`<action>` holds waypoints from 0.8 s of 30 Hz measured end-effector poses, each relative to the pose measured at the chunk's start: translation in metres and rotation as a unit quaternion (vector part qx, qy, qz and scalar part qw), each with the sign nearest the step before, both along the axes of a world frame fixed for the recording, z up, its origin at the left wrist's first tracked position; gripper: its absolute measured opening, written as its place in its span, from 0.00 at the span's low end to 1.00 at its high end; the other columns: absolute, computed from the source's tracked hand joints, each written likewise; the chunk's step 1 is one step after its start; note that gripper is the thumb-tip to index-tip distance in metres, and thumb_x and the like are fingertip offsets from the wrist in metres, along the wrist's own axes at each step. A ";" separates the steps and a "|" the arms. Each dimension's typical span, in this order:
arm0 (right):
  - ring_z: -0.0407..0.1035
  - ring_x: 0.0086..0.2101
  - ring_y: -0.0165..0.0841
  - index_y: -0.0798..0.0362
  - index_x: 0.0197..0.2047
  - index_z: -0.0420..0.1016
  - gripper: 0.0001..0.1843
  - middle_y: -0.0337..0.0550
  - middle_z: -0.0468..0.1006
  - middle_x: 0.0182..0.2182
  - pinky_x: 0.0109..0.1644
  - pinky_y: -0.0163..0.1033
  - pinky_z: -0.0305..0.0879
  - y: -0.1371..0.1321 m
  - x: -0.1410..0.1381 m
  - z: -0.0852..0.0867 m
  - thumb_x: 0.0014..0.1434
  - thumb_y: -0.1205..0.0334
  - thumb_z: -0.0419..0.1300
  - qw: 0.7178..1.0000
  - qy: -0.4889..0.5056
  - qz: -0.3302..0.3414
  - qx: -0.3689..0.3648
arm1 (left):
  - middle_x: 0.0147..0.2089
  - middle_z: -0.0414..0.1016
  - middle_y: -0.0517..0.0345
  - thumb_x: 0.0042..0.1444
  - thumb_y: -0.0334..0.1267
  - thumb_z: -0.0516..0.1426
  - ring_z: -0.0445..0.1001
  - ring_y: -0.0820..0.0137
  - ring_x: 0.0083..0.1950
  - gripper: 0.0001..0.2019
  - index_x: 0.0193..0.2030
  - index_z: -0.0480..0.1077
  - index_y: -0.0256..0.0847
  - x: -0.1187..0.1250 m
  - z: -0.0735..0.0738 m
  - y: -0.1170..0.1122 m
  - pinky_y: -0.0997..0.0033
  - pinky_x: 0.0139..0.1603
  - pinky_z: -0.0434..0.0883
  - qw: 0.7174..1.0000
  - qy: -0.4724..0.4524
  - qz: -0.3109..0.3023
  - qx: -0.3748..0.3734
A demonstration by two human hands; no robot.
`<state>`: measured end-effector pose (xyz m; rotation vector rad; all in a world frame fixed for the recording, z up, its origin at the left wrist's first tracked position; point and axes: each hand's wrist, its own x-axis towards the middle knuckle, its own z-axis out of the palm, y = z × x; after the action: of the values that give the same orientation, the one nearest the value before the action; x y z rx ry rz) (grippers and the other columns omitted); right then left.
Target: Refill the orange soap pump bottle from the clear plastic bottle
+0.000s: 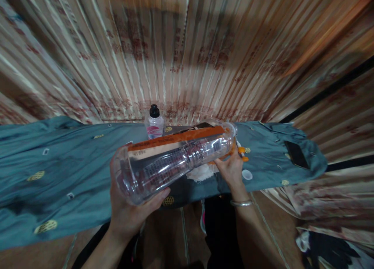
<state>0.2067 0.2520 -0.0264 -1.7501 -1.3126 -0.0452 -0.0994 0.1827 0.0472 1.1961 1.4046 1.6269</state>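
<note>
A big clear plastic bottle (175, 160) with an orange label lies tilted on its side above the table, its base toward me and its open neck pointing to the far right. My left hand (128, 206) is closed around its base. My right hand (230, 169) grips it near the neck; a bangle sits on that wrist. A white cap (247, 174) lies on the cloth just right of my right hand. Something white lies under the bottle, mostly hidden.
A teal cloth (73, 171) with gold dots covers the table. A small bottle with a black cap (154, 123) stands at the far edge. A dark phone (296, 154) lies at the right end. Striped curtains hang behind.
</note>
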 end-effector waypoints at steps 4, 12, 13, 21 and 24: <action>0.86 0.45 0.57 0.52 0.58 0.75 0.38 0.62 0.90 0.46 0.50 0.60 0.85 0.000 0.001 0.000 0.57 0.30 0.68 1.000 -0.001 0.007 -0.005 | 0.63 0.81 0.48 0.32 0.55 0.84 0.77 0.35 0.75 0.53 0.69 0.75 0.51 0.000 0.001 0.001 0.25 0.85 0.64 1.000 0.004 -0.006 -0.001; 0.86 0.44 0.57 0.51 0.59 0.75 0.38 0.60 0.90 0.46 0.49 0.60 0.85 0.000 0.001 -0.001 0.58 0.30 0.67 1.000 -0.009 0.003 -0.002 | 0.65 0.81 0.46 0.29 0.55 0.84 0.77 0.33 0.74 0.54 0.67 0.76 0.51 0.002 0.007 0.001 0.22 0.83 0.67 1.000 0.004 0.004 -0.003; 0.86 0.43 0.57 0.50 0.59 0.75 0.38 0.60 0.90 0.45 0.49 0.60 0.85 -0.001 0.001 -0.001 0.57 0.31 0.68 1.000 -0.008 0.004 -0.002 | 0.65 0.81 0.46 0.29 0.55 0.84 0.77 0.34 0.75 0.54 0.67 0.76 0.50 0.002 0.006 0.001 0.23 0.83 0.67 1.000 0.001 0.004 -0.003; 0.86 0.43 0.56 0.52 0.57 0.76 0.40 0.61 0.90 0.45 0.48 0.57 0.85 -0.001 0.000 0.001 0.57 0.28 0.66 1.000 -0.012 0.001 0.001 | 0.64 0.81 0.47 0.29 0.56 0.84 0.78 0.33 0.72 0.54 0.67 0.77 0.52 0.004 0.005 0.001 0.22 0.82 0.68 1.000 0.007 0.002 0.003; 0.86 0.44 0.57 0.54 0.59 0.75 0.41 0.62 0.90 0.46 0.49 0.59 0.85 0.000 0.000 0.001 0.56 0.30 0.67 1.000 -0.003 0.004 -0.004 | 0.65 0.81 0.46 0.32 0.57 0.84 0.78 0.34 0.72 0.52 0.67 0.77 0.52 0.002 0.003 0.001 0.22 0.82 0.68 1.000 0.005 -0.001 -0.002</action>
<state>0.2070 0.2515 -0.0258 -1.7522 -1.3251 -0.0401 -0.0973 0.1833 0.0504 1.2051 1.4108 1.6182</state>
